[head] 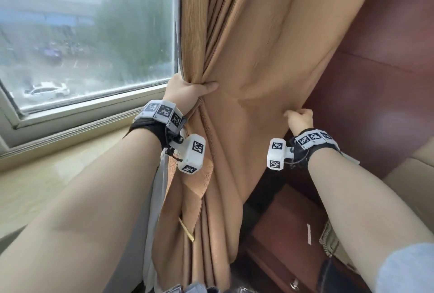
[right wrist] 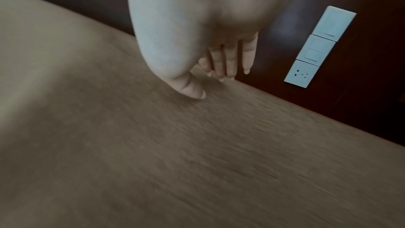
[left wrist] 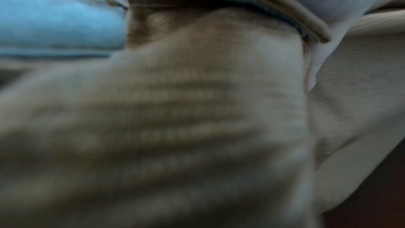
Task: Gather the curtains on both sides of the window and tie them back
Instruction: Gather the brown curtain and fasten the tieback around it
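Observation:
A tan curtain point(head: 253, 57) hangs at the right side of the window. My left hand point(head: 195, 87) grips a bunch of gathered folds at the curtain's window-side edge, thumb across the front. My right hand point(head: 298, 115) pinches the curtain's other edge by the wall. In the right wrist view the right hand point(right wrist: 212, 86) has its thumb on the front of the curtain point(right wrist: 197, 145) and its fingers point(right wrist: 230, 58) behind the edge. Blurred curtain fabric point(left wrist: 175, 110) fills the left wrist view. A loose flap of the same fabric point(head: 196, 187) hangs under my left wrist.
The window point(head: 82, 34) and its pale sill point(head: 47, 170) lie to the left. A dark red wood wall panel point(head: 387, 57) stands behind the curtain, with a white switch and socket strip point(right wrist: 317, 46). Below is a wooden cabinet point(head: 281, 222); a beige cushion point(head: 411, 175) sits at right.

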Demonstrator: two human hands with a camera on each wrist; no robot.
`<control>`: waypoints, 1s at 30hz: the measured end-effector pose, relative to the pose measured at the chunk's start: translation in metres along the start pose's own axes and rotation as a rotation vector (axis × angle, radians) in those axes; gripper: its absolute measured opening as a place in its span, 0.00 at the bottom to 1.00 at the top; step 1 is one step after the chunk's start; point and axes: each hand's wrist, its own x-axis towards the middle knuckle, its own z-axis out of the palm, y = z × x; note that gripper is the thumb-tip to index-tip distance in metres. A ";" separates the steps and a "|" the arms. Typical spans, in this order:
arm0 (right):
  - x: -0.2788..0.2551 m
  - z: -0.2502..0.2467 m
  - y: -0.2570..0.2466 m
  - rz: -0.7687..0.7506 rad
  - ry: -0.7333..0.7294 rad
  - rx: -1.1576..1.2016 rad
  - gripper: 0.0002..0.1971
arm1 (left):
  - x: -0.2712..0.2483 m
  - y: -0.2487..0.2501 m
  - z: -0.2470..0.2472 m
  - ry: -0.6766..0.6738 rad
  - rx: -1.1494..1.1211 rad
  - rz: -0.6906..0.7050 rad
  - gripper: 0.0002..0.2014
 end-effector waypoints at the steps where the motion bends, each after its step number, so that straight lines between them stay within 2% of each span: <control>1: 0.004 -0.003 -0.001 0.018 -0.011 0.024 0.27 | -0.003 0.001 0.001 0.010 -0.003 -0.005 0.11; 5: 0.022 -0.015 -0.007 0.048 -0.074 0.175 0.36 | -0.012 0.006 0.006 0.052 -0.021 -0.026 0.11; 9: 0.033 -0.021 -0.015 0.088 -0.219 0.316 0.49 | -0.020 0.010 0.012 0.091 -0.038 -0.031 0.12; 11: 0.050 -0.018 -0.009 0.116 -0.261 0.469 0.54 | -0.024 0.010 0.015 0.105 -0.043 -0.030 0.13; 13: 0.086 -0.007 0.009 0.129 -0.334 0.649 0.50 | -0.028 0.010 0.019 0.114 -0.063 -0.031 0.14; 14: 0.087 -0.007 0.009 0.134 -0.365 0.683 0.48 | -0.029 0.010 0.020 0.117 -0.068 -0.032 0.14; 16: 0.069 -0.011 -0.002 0.168 -0.337 0.705 0.44 | -0.031 0.010 0.024 0.128 -0.069 -0.033 0.14; 20: 0.057 -0.015 -0.018 0.147 -0.242 0.593 0.38 | -0.034 0.013 0.028 0.152 -0.065 -0.036 0.16; 23: 0.061 -0.015 -0.019 0.099 -0.221 0.499 0.40 | -0.038 0.015 0.031 0.154 -0.042 -0.039 0.16; 25: 0.064 -0.014 -0.018 0.083 -0.209 0.488 0.37 | -0.039 0.015 0.031 0.165 -0.030 -0.038 0.16; 28: 0.060 -0.012 -0.012 0.041 -0.157 0.416 0.27 | -0.040 0.015 0.031 0.178 -0.020 -0.044 0.17; 30: 0.058 -0.014 -0.007 0.006 -0.098 0.393 0.12 | -0.040 0.015 0.030 0.190 -0.015 -0.048 0.19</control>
